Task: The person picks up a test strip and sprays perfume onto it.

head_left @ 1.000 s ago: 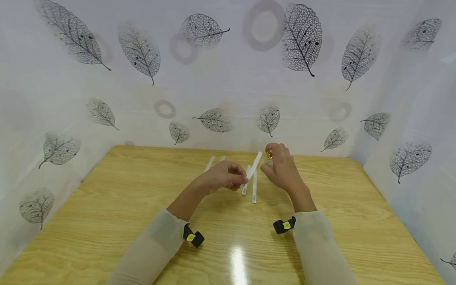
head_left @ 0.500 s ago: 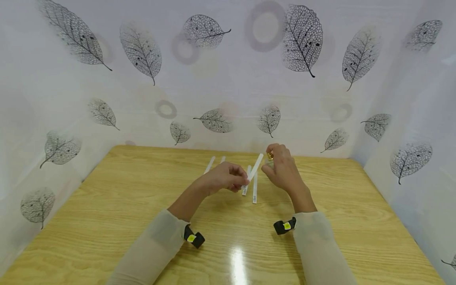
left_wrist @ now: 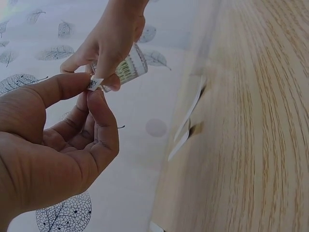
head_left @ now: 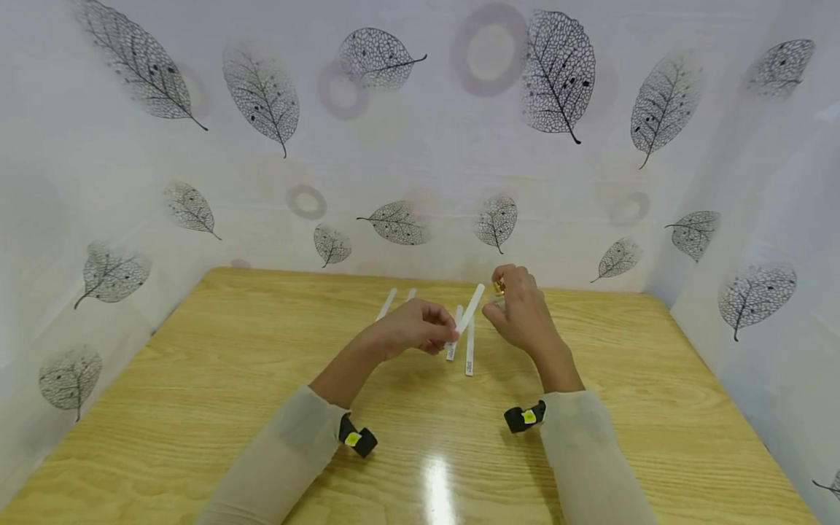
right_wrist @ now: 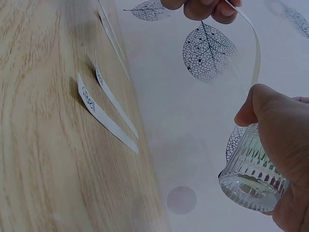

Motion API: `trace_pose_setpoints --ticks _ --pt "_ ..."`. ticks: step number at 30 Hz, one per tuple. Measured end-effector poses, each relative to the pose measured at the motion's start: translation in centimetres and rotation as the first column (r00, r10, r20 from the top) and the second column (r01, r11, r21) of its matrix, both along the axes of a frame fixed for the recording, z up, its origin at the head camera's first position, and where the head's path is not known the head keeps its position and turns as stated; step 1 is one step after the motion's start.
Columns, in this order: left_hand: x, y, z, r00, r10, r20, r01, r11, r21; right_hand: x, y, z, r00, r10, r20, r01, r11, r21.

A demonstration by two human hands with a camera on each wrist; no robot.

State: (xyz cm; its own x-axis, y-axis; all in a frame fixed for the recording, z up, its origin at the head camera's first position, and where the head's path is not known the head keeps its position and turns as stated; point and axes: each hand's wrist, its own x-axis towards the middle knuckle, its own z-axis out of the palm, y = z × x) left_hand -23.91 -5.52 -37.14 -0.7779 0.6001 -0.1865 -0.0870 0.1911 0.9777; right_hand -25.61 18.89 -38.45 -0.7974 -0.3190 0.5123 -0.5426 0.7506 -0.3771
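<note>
So we've got two bare hands at work over a wood-grain tabletop (head_left: 230, 372), both busy. The left hand (head_left: 408, 328) has a white paper strip (head_left: 472, 308) pinched between thumb and fingertip, right at the end with the tiny printing, and the rest of it sticks up at a slant toward the other hand. The right hand (head_left: 523, 310) is wrapped round a clear ribbed glass bottle (right_wrist: 251, 169) with a gold top (head_left: 499, 287) and a bit of green showing through the glass, held up off the wood. We see one finger bent over that gold top, but can't tell if it's pressing. The strip's far tip sits super near the bottle; from the right wrist it runs up to the thumb, and we honestly can't tell whether they touch.

Below the hands we spot two more strips (head_left: 469, 357) lying side by side, printed ends toward the person, and another pair (head_left: 387, 302) partly hidden behind the left hand. Pale sleeves (head_left: 289, 445), black wrist gadgets (head_left: 357, 437) with yellow squares, and a leaf-print backdrop (head_left: 394, 222) round it all.
</note>
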Motion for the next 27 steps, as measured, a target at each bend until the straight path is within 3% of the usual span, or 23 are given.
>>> trace_pose_setpoints --ticks 27 --pt "0.08 0.11 0.07 1.0 0.012 0.019 -0.012 1.0 -0.011 0.06 -0.07 0.14 1.0 -0.015 -0.014 0.014 1.0 -0.012"
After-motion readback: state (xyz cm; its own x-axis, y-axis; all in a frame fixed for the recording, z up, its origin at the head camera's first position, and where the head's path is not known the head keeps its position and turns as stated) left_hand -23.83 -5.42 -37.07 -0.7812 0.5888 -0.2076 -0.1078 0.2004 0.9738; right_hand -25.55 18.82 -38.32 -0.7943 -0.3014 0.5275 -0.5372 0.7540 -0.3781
